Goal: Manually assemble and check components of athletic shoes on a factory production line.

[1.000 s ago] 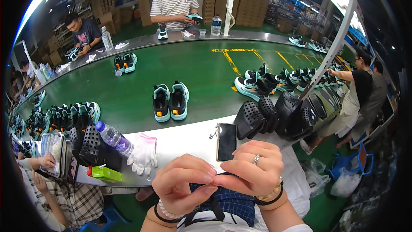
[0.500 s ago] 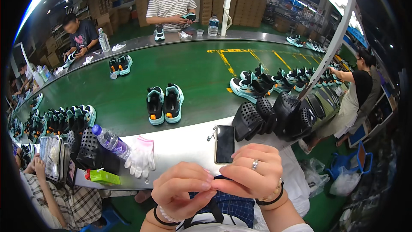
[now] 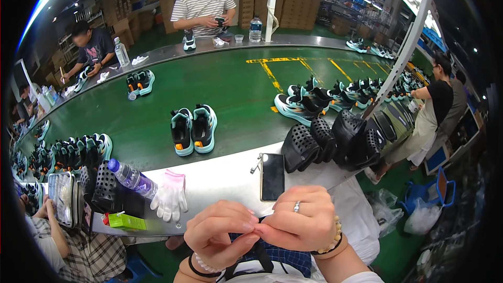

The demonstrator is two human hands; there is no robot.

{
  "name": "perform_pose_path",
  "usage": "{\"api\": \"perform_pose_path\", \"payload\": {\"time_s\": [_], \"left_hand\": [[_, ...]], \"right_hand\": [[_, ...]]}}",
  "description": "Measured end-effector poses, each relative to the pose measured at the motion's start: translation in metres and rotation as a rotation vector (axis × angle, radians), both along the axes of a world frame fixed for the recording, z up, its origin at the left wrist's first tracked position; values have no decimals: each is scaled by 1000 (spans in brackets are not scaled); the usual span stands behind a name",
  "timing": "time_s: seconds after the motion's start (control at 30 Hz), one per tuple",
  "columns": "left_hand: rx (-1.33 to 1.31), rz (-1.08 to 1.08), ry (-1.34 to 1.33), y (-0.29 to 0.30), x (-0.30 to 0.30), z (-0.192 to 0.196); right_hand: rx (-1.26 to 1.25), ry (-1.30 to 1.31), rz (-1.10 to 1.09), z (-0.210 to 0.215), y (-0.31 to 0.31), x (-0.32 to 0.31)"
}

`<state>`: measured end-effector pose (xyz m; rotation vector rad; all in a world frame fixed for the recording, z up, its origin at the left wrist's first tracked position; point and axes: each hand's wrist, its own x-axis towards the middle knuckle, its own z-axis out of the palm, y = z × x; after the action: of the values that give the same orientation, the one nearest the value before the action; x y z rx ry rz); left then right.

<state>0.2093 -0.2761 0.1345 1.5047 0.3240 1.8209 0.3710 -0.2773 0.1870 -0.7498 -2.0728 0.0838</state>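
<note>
Conveyor: a green belt (image 3: 241, 102) with yellow tape lines, running across the view.
Worktable: a pale metal ledge (image 3: 222, 181) between the belt and the person.
Sneaker rows: black-and-mint running shoes lined up on the belt, one row at right (image 3: 299, 107), another at left (image 3: 94, 149).
Nearest pair: two matching sneakers (image 3: 203, 128) side by side, heel tabs orange, near the ledge.
Left hand (image 3: 222, 233): fingers curled, thumb and forefinger tips touching the right hand's.
Right hand (image 3: 301, 219): likewise curled; cannot tell whether anything tiny is pinched where the fingertips meet.
Glove: white with a pink cuff (image 3: 171, 195), flat beside a purple-capped bottle (image 3: 132, 179).
Smartphone (image 3: 272, 177): dark-screened, on the worktable just beyond the right hand.
Ring (image 3: 297, 206): silver, on the right hand.
</note>
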Motion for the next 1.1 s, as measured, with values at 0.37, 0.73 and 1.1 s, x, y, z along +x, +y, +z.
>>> {"api": "perform_pose_path", "payload": {"time_s": [0.37, 0.73, 1.1], "left_hand": [[-40, -31, -29, -1, 4, -5], [-122, -90, -43, -2, 21, -4], [-288, -6, -130, -3, 36, -11]], "right_hand": [[-2, 115, 76, -12, 6, -2], [-173, 247, 95, -18, 4, 13], [-846, 1229, 905, -37, 8, 16]]}}
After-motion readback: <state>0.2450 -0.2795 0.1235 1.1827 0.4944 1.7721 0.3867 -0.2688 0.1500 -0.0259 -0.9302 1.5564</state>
